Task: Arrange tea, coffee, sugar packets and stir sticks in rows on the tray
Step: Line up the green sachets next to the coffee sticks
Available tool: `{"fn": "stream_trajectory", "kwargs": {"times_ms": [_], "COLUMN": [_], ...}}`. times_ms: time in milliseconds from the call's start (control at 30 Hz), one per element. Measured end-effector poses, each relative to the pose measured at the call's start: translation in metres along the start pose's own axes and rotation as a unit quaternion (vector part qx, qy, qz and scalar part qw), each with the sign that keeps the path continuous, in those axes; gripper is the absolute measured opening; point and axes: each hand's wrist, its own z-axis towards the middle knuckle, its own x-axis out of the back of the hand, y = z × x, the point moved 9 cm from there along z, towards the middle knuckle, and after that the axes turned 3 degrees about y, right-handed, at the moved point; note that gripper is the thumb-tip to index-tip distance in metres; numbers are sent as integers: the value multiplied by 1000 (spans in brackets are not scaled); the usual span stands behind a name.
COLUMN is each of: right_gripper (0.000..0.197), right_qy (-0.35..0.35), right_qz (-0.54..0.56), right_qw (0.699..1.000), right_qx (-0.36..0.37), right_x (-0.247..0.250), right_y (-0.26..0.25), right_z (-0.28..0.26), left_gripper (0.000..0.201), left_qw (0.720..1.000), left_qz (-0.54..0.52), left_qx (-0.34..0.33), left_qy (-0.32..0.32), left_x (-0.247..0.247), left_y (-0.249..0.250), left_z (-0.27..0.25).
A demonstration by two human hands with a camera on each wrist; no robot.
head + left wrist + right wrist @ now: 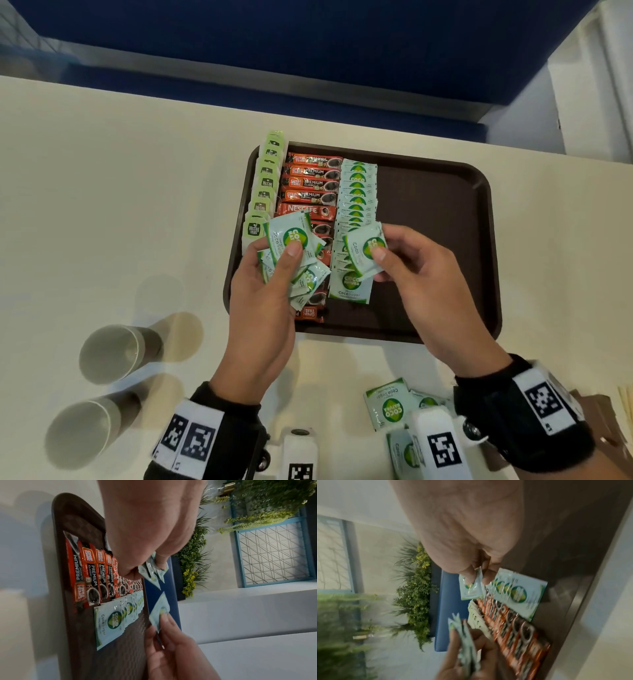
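The left hand (263,301) holds a bunch of sugar packs (291,253). The right hand (431,284) pinches one pack (364,248) over the tray (445,240), by the sugar row (358,195).

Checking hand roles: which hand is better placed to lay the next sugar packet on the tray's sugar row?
Right hand: it pinches one green-white sugar packet directly over the sugar row; left hand holds the spare bunch.

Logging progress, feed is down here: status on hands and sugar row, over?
Left hand grips sugar packet bundle. Right hand pinches one packet above sugar row on tray. Nothing blocking.
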Motion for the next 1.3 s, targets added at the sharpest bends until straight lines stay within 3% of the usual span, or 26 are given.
{"fn": "stream_trajectory", "kwargs": {"times_ms": [167, 267, 533, 733, 1100, 1233, 1300], "right_gripper": [19, 19, 18, 22, 28, 28, 24], "right_qy": [-43, -58, -3, -6, 9, 47, 65], "right_qz": [-216, -278, -337, -361, -342, -342, -296], "right_qw": [975, 956, 934, 924, 931, 927, 941], "right_qx": [41, 76, 120, 126, 128, 145, 150], "right_x": [-3, -15, -22, -25, -22, -15, -12], "right_y": [21, 28, 35, 36, 41, 29, 18], "right_z": [-9, -17, -17, -16, -15, -18, -20], "left_gripper": [43, 42, 37, 37, 32, 32, 33], "left_qw": [1000, 1000, 1000, 1000, 1000, 1000, 999], "left_qz": [8, 14, 8, 12, 14, 19, 33], "left_qx": [-2, 0, 3, 4, 3, 4, 1], "left_qy": [11, 12, 12, 13, 12, 8, 6], "left_x": [9, 11, 10, 12, 17, 17, 16], "left_y": [5, 5, 5, 5, 2, -3, -5], "left_z": [2, 2, -1, -1, 1, 2, 2]}}
